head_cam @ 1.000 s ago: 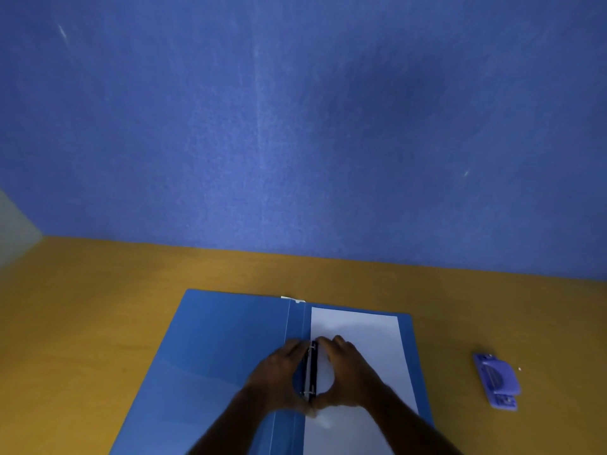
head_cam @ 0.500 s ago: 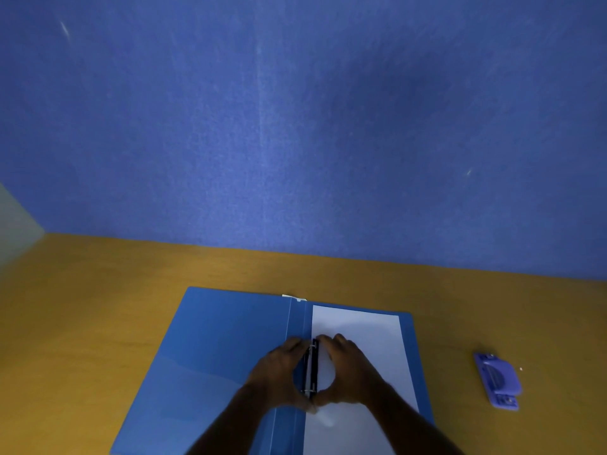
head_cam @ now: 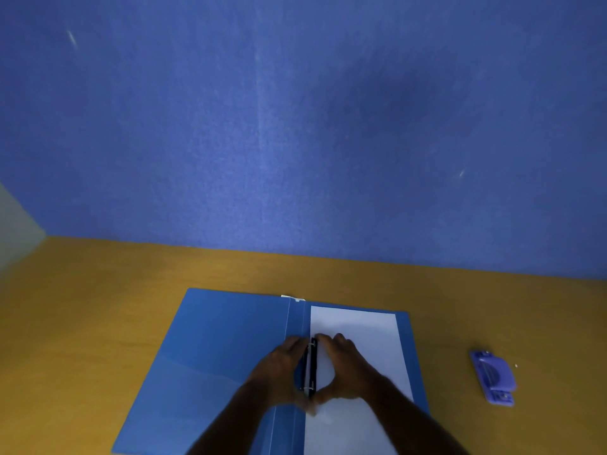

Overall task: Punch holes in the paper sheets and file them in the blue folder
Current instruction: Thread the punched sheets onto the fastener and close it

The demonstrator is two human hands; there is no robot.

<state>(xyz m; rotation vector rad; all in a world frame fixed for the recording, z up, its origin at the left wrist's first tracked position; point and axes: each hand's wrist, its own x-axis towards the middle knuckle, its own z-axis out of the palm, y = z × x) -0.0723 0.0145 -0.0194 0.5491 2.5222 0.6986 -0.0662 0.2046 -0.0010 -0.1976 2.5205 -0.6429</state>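
The blue folder (head_cam: 216,349) lies open flat on the wooden desk. White paper sheets (head_cam: 364,330) rest on its right half. A black binder clasp (head_cam: 310,367) with metal prongs runs along the spine edge of the paper. My left hand (head_cam: 279,372) presses on the clasp from the left side. My right hand (head_cam: 345,369) presses on it from the right, over the paper. Fingertips and thumbs of both hands meet around the clasp.
A purple hole punch (head_cam: 494,377) sits on the desk (head_cam: 82,323) to the right of the folder. A blue partition wall (head_cam: 295,126) stands behind the desk. A small white tab (head_cam: 292,297) shows at the folder's top edge.
Both hands stay on the clasp in nearly the same pose. The view has shifted only slightly.
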